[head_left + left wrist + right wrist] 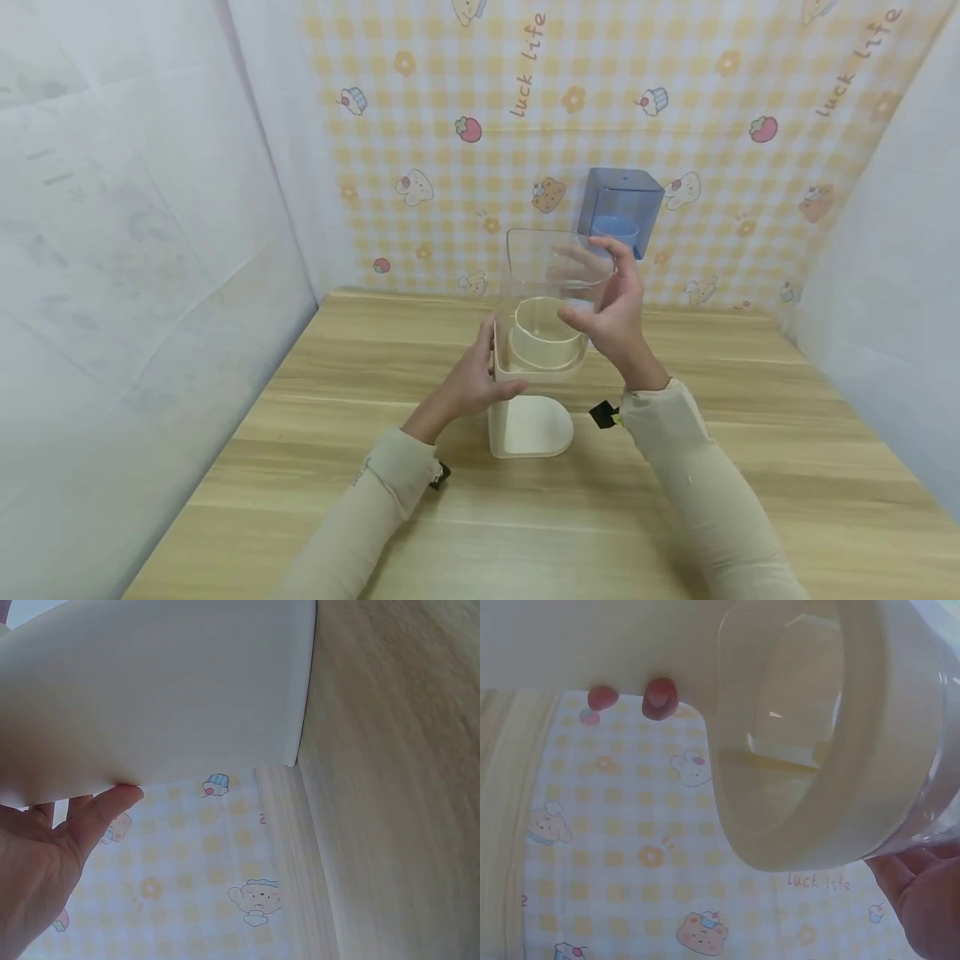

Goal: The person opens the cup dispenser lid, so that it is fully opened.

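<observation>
A cream dispenser stand (536, 429) with a rounded foot stands on the table. Its raised ring (795, 859), open from below, carries a clear plastic container (528, 267) with a round cream-coloured cup shape at its bottom. My left hand (472, 375) grips the stand's upright back (172, 697), thumb in front and fingers behind. Two of its fingertips show past the edge in the right wrist view. Higher up, my right hand (618, 321) holds the container's right side between thumb and fingers, partly seen through the clear wall.
A translucent blue box (637, 196) with a rounded cup shape inside is against the yellow checked backdrop (450, 183), behind my right hand. The wood-grain table (337, 367) ends at that backdrop. White cloth walls (150, 208) stand on both sides.
</observation>
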The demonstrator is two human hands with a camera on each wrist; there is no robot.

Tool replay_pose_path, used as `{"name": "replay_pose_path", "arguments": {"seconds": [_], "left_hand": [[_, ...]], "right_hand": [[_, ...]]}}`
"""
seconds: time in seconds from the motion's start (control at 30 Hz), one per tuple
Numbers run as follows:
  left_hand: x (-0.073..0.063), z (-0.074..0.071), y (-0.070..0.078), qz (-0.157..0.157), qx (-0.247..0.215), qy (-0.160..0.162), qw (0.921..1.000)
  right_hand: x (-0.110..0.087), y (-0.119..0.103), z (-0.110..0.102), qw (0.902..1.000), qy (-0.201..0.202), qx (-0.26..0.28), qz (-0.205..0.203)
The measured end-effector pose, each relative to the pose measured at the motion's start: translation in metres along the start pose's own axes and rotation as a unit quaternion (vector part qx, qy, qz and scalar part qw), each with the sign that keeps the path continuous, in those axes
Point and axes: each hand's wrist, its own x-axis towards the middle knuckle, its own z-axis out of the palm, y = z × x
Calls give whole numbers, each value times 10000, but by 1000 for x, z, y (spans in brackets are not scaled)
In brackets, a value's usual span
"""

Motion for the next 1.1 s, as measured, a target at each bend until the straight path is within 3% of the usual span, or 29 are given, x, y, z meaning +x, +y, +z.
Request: {"name": "replay_pose_path", "arguments": {"seconds": [0.07, 0.4, 0.53, 0.67, 0.8, 0.9, 1.1], "left_hand": [[2, 2, -10, -10, 6, 33, 10000], [5, 4, -6, -248, 108, 63, 9996], [5, 5, -5, -372, 273, 133, 9988], [3, 5, -7, -270, 239, 133, 9993], [2, 6, -7, -162, 64, 86, 9998], [1, 7, -6, -216, -160, 87, 9996], [-1, 5, -5, -436, -290, 111, 9986]], "right_hand": [[1, -1, -1, 10000, -21, -65, 38], [18, -21, 2, 9946, 34, -649, 813], [20, -25, 1, 9942, -86, -506, 945], [15, -25, -5, 9955, 237, -315, 866], [11, -30, -11, 9932, 824, -531, 631], [10, -37, -16, 9901, 1144, -695, 421], [9, -55, -26, 9885, 1454, -368, 201]]}}
